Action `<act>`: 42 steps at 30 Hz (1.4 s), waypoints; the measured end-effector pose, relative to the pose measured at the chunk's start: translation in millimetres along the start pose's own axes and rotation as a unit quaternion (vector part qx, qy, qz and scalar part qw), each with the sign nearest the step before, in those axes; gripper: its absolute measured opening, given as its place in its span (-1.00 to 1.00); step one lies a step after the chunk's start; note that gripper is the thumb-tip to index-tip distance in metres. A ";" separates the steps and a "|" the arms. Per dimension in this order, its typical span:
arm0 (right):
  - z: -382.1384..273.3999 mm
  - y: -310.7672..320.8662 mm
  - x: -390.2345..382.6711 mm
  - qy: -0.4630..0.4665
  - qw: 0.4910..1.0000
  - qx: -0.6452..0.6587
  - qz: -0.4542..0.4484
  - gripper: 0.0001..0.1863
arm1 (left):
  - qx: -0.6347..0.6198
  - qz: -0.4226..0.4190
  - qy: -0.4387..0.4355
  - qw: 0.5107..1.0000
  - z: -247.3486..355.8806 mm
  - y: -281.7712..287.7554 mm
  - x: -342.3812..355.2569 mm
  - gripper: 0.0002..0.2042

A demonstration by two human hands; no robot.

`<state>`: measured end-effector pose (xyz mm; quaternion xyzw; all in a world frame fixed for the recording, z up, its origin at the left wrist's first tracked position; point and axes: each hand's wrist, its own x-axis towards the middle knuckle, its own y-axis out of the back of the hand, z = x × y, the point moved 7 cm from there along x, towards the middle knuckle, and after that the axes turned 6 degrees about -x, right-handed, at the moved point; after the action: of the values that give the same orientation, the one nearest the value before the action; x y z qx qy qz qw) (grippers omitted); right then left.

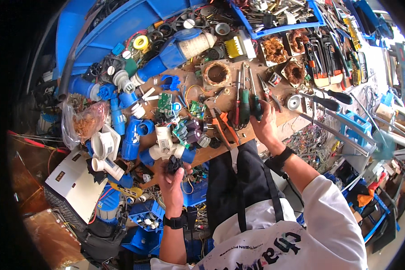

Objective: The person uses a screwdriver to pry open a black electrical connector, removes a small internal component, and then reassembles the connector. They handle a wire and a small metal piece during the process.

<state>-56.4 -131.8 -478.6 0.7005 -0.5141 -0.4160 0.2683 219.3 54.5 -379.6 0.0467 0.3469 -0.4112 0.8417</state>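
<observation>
My left hand (170,186), at the table's near edge, is closed round a small black part (173,165), whose exact kind I cannot make out. Further right, my right hand (266,126) has its fingers round the dark green handle of a screwdriver (256,107) that lies on the wooden tabletop, shaft pointing away. Beside it lie a screwdriver with a thicker green handle (244,107) and a red-handled one (237,110). Orange-handled pliers (225,128) rest to their left, partly over the table edge. Red-handled pliers (266,90) lie just beyond my right hand.
White and blue plastic pipe fittings (164,137) crowd the left side. Green circuit boards (165,102) and capacitors (193,130) lie mid-table. Copper-wound stators (217,74) stand toward the back, near a blue tray (281,29) of metal parts. Black-handled screwdrivers (326,102) jut out at the right.
</observation>
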 end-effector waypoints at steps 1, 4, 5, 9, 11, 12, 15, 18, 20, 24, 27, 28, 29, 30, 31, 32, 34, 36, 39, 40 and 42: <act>6.2 -5.2 1.8 -0.009 1.000 0.018 0.003 -0.34 | 0.002 0.011 0.001 1.000 -0.8 6.3 -2.4 -0.66; 8.9 -9.9 7.1 -0.037 0.997 0.061 0.004 -0.40 | 0.005 0.040 -0.001 0.999 -3.3 24.9 -9.0 -0.65; 7.8 -10.2 8.7 -0.045 0.998 0.048 -0.015 -0.43 | -0.009 0.042 -0.001 0.999 -3.8 29.5 -9.9 -0.64; 12.7 -13.9 16.7 -0.016 1.000 0.000 -0.024 -0.49 | -0.021 0.043 -0.018 0.999 6.3 33.4 -17.4 -0.65; 24.4 -18.0 19.3 -0.071 0.993 0.081 -0.056 -0.52 | -0.047 0.009 -0.013 0.999 11.5 26.3 -18.3 -0.66; 20.0 -16.9 18.0 -0.101 0.976 0.177 -0.070 -0.58 | -0.078 -0.023 0.000 0.997 12.6 24.2 -17.4 -0.65; -15.3 13.2 3.4 -0.146 0.952 0.248 -0.100 -0.70 | -0.178 -0.068 0.039 0.981 23.3 9.8 -26.5 -0.57; -20.3 36.3 -21.5 -0.164 0.933 0.297 -0.121 -0.70 | -0.230 -0.118 0.031 0.965 51.2 -18.1 -42.3 -0.55; -35.3 57.7 -39.0 -0.152 0.910 0.355 -0.148 -0.69 | -0.218 -0.146 0.022 0.965 63.7 -32.6 -54.7 -0.52; -90.0 108.2 -61.5 -0.103 0.875 0.432 -0.192 -0.69 | -0.232 -0.130 -0.024 0.964 83.9 -48.2 -81.4 -0.50; -116.6 153.9 -69.7 -0.045 0.875 0.426 -0.226 -0.74 | -0.258 -0.068 -0.080 0.960 95.4 -43.7 -114.8 -0.56; -123.3 166.9 -71.5 -0.024 0.871 0.449 -0.198 -0.77 | -0.252 -0.047 -0.107 0.961 101.8 -40.4 -125.9 -0.56; -120.6 176.4 -71.6 -0.007 0.871 0.451 -0.193 -0.82 | -0.246 -0.026 -0.134 0.960 107.4 -36.9 -137.8 -0.57; -123.2 184.3 -72.4 -0.002 0.871 0.452 -0.193 -0.85 | -0.255 -0.010 -0.145 0.956 112.0 -31.9 -148.3 -0.56; -125.8 192.1 -74.4 0.003 0.871 0.452 -0.193 -0.89 | -0.249 0.024 -0.158 0.955 113.8 -25.8 -160.6 -0.55; -126.6 196.6 -78.2 0.002 0.871 0.444 -0.212 -0.90 | -0.243 0.074 -0.167 0.953 114.6 -24.1 -176.9 -0.55; -129.3 202.7 -84.8 0.004 0.869 0.429 -0.246 -0.91 | -0.224 0.138 -0.188 0.946 119.8 -23.0 -203.9 -0.55; -133.8 199.9 -88.5 0.013 0.861 0.429 -0.274 -0.88 | -0.204 0.167 -0.206 0.942 123.0 -21.6 -223.4 -0.55; -144.3 199.1 -97.7 0.032 0.856 0.417 -0.303 -0.85 | -0.227 0.161 -0.222 0.935 120.8 -17.9 -239.0 -0.56; -147.1 197.9 -102.2 0.035 0.855 0.413 -0.312 -0.85 | -0.230 0.156 -0.233 0.932 122.3 -18.4 -241.8 -0.56; -155.6 198.6 -111.2 0.044 0.847 0.402 -0.344 -0.90 | -0.238 0.145 -0.252 0.927 127.2 -18.5 -245.2 -0.58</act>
<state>-35.4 -100.0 -205.6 0.8964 -0.3507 -0.2072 -0.1749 172.0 157.9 -127.2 -0.2102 0.2000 -0.1879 0.9384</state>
